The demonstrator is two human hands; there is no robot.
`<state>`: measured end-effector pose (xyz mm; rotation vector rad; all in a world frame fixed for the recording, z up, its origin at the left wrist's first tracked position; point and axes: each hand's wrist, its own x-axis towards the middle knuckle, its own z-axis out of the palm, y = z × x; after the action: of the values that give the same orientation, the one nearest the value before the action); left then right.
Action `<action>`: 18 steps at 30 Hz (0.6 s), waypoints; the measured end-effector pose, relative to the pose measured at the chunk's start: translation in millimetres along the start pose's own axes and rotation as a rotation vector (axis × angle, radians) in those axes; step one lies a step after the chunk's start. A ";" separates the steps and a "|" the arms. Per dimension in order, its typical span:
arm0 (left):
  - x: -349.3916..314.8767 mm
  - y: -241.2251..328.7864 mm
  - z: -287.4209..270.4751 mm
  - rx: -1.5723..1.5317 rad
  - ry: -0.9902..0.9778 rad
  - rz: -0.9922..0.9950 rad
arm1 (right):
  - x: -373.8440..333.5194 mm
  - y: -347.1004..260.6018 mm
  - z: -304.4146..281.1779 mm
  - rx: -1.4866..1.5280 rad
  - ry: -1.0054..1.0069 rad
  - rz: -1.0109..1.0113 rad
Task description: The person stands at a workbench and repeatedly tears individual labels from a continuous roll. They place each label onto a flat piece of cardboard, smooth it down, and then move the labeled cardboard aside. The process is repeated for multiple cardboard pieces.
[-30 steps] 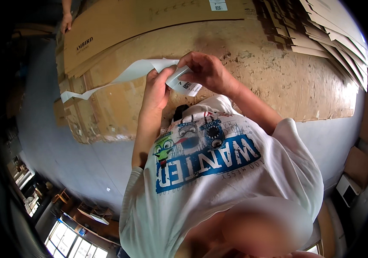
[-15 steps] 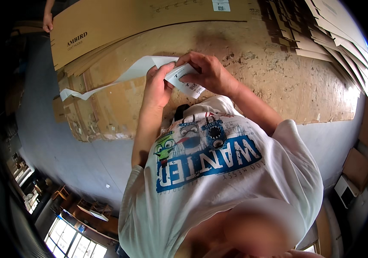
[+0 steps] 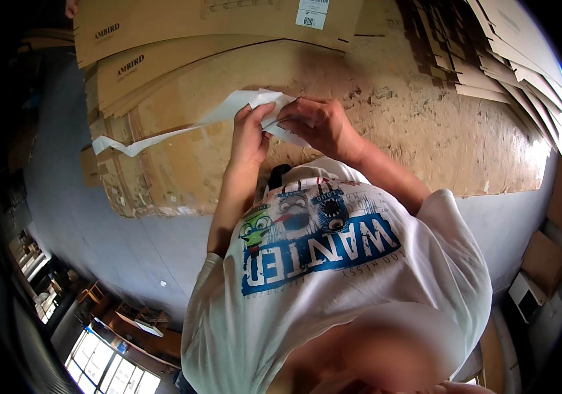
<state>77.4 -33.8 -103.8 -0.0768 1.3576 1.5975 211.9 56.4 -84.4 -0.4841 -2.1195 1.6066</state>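
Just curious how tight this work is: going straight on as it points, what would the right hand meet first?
The right hand would first meet the long white paper-like strip it seems to hold, then probably the left hand; depth is unclear.

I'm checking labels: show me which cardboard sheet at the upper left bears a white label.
The top sheet, nearest the co-worker's hand; its white label sits near the right end, while the sheets below show none.
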 end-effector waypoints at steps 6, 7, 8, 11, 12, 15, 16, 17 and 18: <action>28.7 -7.7 -34.8 -0.066 0.017 -0.025 | 13.1 3.0 -0.5 -0.133 0.008 -0.075; 30.7 -5.1 -35.6 -0.107 0.107 -0.017 | 15.4 1.3 -0.5 -0.176 0.017 -0.101; 34.9 0.0 -44.9 -0.141 0.131 0.041 | 19.6 -6.4 -4.1 -0.099 -0.003 -0.106; 52.5 10.2 -85.2 -0.260 0.198 0.247 | 31.1 -20.5 -16.0 -0.005 0.008 -0.161; 55.7 20.9 -95.4 -0.288 0.272 0.293 | 33.5 -15.4 -19.7 -0.007 0.046 -0.171; 88.8 52.7 -158.5 -0.261 0.452 0.440 | 39.7 8.2 -29.6 -0.163 0.101 -0.150; 97.1 64.9 -174.0 -0.303 0.447 0.442 | 36.6 15.7 -31.9 -0.194 0.104 -0.060; 102.8 74.3 -188.8 -0.341 0.436 0.429 | 33.5 25.1 -33.8 -0.210 0.104 -0.031; 107.9 75.6 -203.3 -0.355 0.430 0.468 | 31.0 34.4 -32.3 -0.224 0.098 0.001</action>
<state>-134.3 -114.0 -190.0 -0.3560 1.4660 2.3070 203.6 107.9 -106.0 -0.6216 -2.2350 1.3230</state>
